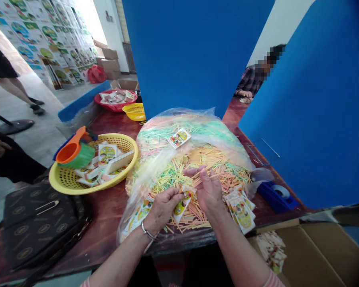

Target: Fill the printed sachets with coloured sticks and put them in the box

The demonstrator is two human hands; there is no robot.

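My left hand [164, 205] is closed on the edge of a small printed packet [182, 205]. Beside it, my right hand [208, 189] holds a few thin pastel sticks [202, 175] between thumb and fingers, just above the packet. Under both hands lies a large clear plastic bag [143, 167], spread open and heaped with loose pink, yellow and green sticks [170, 171]. One printed packet [180, 138] rests on top of the heap. A stack of flat packets [241, 209] is by my right wrist, and more packets [139, 215] lie left of my left hand.
A yellow basket [92, 191] with packets and an orange scoop [70, 149] stands left, near a dark patterned bag [44, 227]. Behind are a red basket [115, 107] and a smaller yellow basket [134, 112]. A blue tape dispenser [277, 197] sits right, above a cardboard box [305, 251]. Blue partitions [194, 52] rise ahead.
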